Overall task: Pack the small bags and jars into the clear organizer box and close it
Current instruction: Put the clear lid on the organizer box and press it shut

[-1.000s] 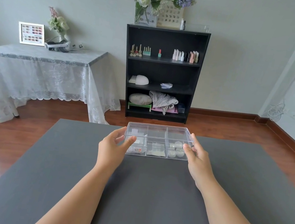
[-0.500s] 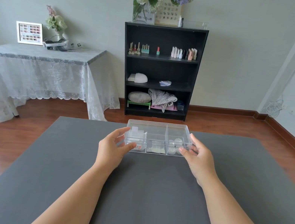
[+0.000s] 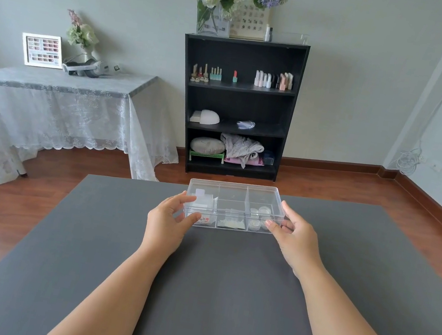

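Two hands, left (image 3: 167, 221) and right (image 3: 294, 238), clamp organizer box (image 3: 235, 205) ends; uneven squeeze could tip it, spilling jars (image 3: 259, 217) onto worktop (image 3: 220, 300).

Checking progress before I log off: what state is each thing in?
box: lid on, resting on the grey table
jars: inside, right compartment
bags: inside, left and middle compartments
left hand: gripping box's left end
right hand: gripping box's right end

No text can be read anywhere; the framed chart (image 3: 43, 50) at the left and the framed sheet (image 3: 250, 4) at top centre show only small swatches, too small to make out.
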Tool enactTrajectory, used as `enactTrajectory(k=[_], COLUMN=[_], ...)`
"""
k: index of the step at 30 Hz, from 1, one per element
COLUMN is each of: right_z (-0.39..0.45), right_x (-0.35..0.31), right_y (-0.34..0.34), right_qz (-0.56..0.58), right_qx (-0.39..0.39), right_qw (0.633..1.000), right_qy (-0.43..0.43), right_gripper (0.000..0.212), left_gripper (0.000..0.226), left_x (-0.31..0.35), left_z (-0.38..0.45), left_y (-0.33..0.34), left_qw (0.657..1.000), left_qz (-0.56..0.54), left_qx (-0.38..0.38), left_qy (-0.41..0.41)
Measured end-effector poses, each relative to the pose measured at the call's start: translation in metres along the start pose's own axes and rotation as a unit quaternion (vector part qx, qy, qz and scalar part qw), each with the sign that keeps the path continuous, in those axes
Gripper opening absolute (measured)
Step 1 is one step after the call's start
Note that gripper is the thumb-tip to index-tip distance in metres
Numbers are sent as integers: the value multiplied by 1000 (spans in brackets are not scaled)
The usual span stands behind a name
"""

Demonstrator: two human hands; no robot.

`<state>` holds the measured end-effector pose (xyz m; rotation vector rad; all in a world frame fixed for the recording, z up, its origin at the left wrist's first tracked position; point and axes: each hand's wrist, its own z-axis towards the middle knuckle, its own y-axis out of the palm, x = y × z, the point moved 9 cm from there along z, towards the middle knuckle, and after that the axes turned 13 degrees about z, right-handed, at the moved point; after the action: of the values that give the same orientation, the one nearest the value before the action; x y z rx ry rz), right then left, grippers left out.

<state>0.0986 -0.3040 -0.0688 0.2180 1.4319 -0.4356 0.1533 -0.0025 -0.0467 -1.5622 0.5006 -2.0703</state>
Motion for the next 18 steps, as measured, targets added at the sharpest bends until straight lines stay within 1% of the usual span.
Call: enactTrajectory(k=[4,6,9,11,12,14,16,18], right_z=[-5,-9,-18,-25,-29,-36,-38,-36], right_x=[-4,-15,-34,-44,-49,-56,-56,-51], right_y=[-4,-4,6,17,23,36,44,45], right_qz=[-21,-73,-153,-185,-203,-241,-279,-310], right_qx=[14,23,15,5,-2,-17,-26,-36], right_qw=[1000,995,976,962,953,933,920,915], right_qy=[-7,-62,-154,-200,-226,-269,-275,-256], right_gripper=[69,67,55,48,46,43,41,42], left_gripper=[33,35,46,47,47,50,54,55], left_x=[5,12,36,56,63,68,60,54], left_z=[-3,-5,-13,-22,-26,-29,-27,-25], left_y=[2,-1,-9,-3,4,23,36,42], left_qw=[999,994,974,945,928,902,886,875], left_qz=[32,93,161,226,268,351,407,435], left_qx=[-9,10,60,82,76,32,-12,-35], left_qy=[22,56,146,224,247,247,221,207])
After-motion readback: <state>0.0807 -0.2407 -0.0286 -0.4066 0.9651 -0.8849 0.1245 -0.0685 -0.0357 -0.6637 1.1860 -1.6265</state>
